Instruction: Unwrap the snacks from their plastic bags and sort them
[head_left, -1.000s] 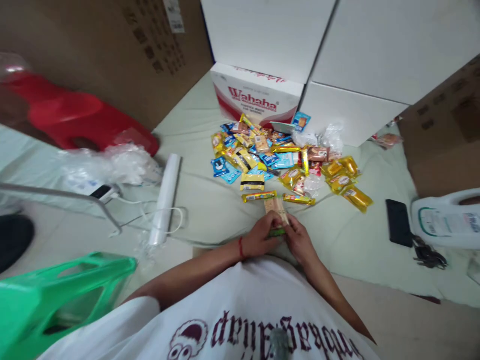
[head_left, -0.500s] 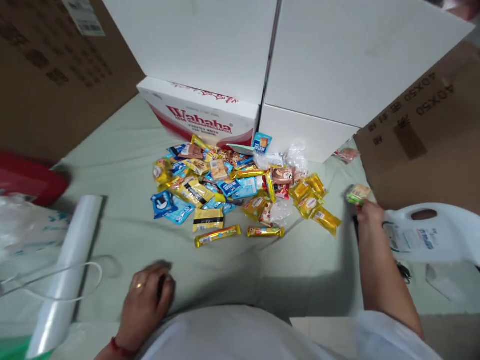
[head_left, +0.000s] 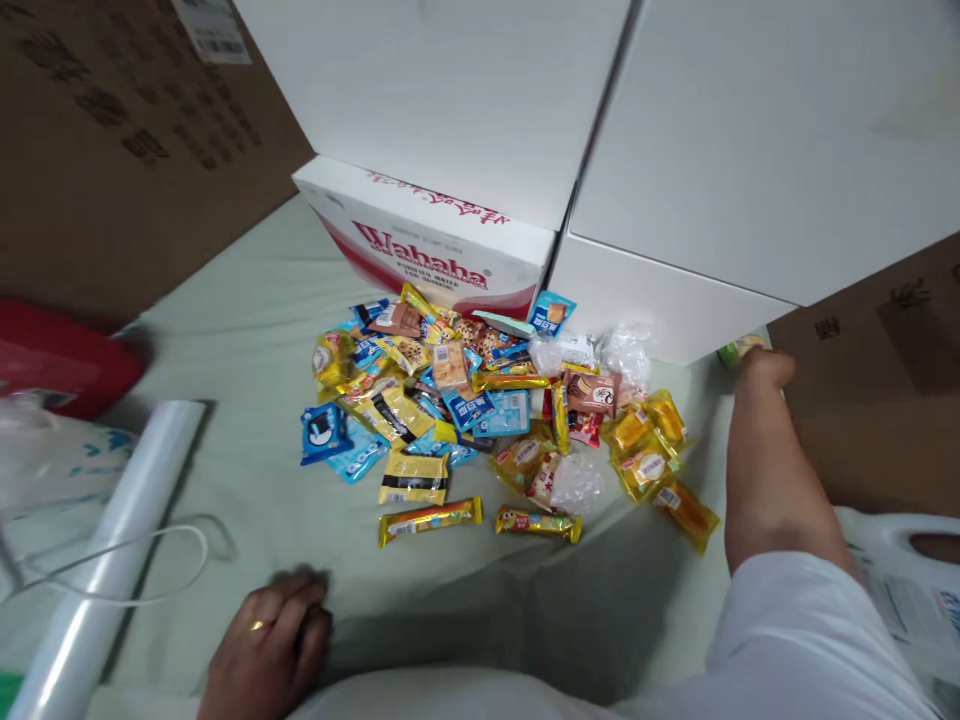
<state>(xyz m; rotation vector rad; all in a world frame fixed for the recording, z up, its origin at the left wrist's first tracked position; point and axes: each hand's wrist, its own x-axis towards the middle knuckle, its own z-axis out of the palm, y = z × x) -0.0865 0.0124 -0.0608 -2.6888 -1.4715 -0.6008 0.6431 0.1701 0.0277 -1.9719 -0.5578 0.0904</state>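
Where our right arm ends: while the arm stretches far to the right, our right hand (head_left: pixel 769 368) is at a small, flat packet in green and cream film (head_left: pixel 733 351), in the gap between a glossy white box (head_left: pixel 675 300) and a brown cardboard carton (head_left: pixel 877 400).
Right grip: the fingers are mostly hidden behind the back of the hand, so we cannot tell whether they pinch the packet or only touch it.
Packet's lie: it sits just past our fingertips, toward the white box; part of it is covered and blurred, so we cannot be sure of its long axis.
Nearer hand: the right, clearly; the left is well apart, across the heap.
Left hand: our left hand (head_left: pixel 266 640), a gold-coloured ring (head_left: pixel 257 626) on one finger, is loosely curled by the pale green cloth (head_left: pixel 232 330); we see nothing in it, though the palm is hidden.
Snack heap: between our hands lies a loose heap of small, shiny wrapped snacks (head_left: pixel 450 400), with two slim yellow stick-shaped packets (head_left: pixel 430 522) at its near edge.
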